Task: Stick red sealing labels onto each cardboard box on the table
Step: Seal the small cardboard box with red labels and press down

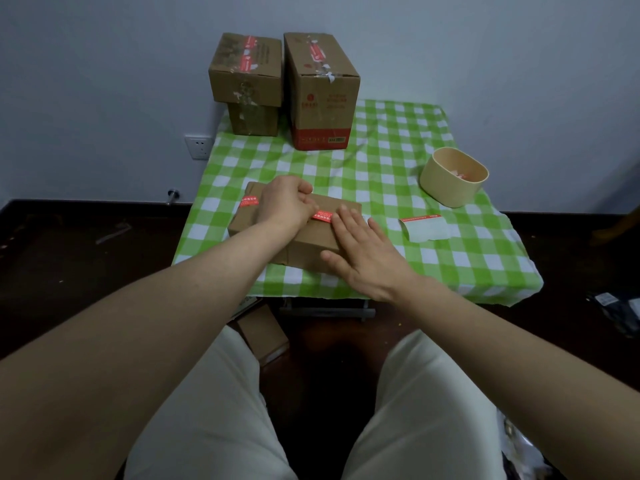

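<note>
A flat cardboard box (pixel 311 242) lies near the table's front edge. One red label (pixel 250 201) is stuck near its far left corner. A second red label (pixel 322 216) lies on the box top between my hands. My left hand (pixel 285 202) is curled, its fingertips pressing the label's left end. My right hand (pixel 363 254) rests flat on the box, fingers spread, fingertips at the label's right end. At the back stand a tall box (pixel 322 95) and two stacked boxes (pixel 247 81), with red labels on top.
The table wears a green and white checked cloth (pixel 433 140). A label backing sheet (pixel 424 228) lies right of the box. A beige tub (pixel 453 181) with scraps stands at the right. A small box (pixel 265 336) lies on the dark floor by my knees.
</note>
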Action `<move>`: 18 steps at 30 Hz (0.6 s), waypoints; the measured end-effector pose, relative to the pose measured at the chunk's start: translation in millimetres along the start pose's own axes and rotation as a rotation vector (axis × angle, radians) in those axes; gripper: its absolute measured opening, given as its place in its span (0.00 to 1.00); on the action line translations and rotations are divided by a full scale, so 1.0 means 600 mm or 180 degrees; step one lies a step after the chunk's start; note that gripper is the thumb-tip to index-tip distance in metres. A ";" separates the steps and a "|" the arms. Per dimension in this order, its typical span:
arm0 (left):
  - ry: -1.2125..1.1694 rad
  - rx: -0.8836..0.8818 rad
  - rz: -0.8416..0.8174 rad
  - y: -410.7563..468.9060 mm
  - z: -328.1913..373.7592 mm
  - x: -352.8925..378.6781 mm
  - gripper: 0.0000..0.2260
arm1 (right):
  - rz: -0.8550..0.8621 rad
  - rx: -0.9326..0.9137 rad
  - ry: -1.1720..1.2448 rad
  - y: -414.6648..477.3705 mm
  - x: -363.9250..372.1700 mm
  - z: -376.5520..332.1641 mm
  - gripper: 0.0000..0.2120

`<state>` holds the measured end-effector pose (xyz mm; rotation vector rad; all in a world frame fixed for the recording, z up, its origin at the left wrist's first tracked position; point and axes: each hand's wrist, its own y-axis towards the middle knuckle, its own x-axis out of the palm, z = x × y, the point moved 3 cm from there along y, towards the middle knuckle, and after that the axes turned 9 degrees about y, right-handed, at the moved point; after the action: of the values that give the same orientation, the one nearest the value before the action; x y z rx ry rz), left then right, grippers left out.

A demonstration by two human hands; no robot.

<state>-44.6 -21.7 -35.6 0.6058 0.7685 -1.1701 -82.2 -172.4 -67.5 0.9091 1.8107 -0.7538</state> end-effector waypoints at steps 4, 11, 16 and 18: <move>0.0051 0.0042 -0.0005 0.001 0.001 -0.001 0.14 | 0.0020 -0.0041 -0.0094 0.003 0.001 0.000 0.35; 0.0523 0.0521 0.0151 -0.003 0.007 0.005 0.12 | 0.0016 -0.0054 -0.0327 0.001 0.001 -0.002 0.41; 0.0697 0.0664 0.0189 -0.011 0.000 0.007 0.11 | 0.0009 -0.0034 -0.0459 0.000 0.004 -0.005 0.46; 0.0717 0.0556 0.0306 -0.012 -0.006 -0.003 0.11 | 0.0004 -0.0021 -0.0453 -0.002 0.005 -0.006 0.48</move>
<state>-52.7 -20.2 -36.4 0.9222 0.8227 -1.0987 -85.6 -169.5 -68.8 0.8311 1.6868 -0.7914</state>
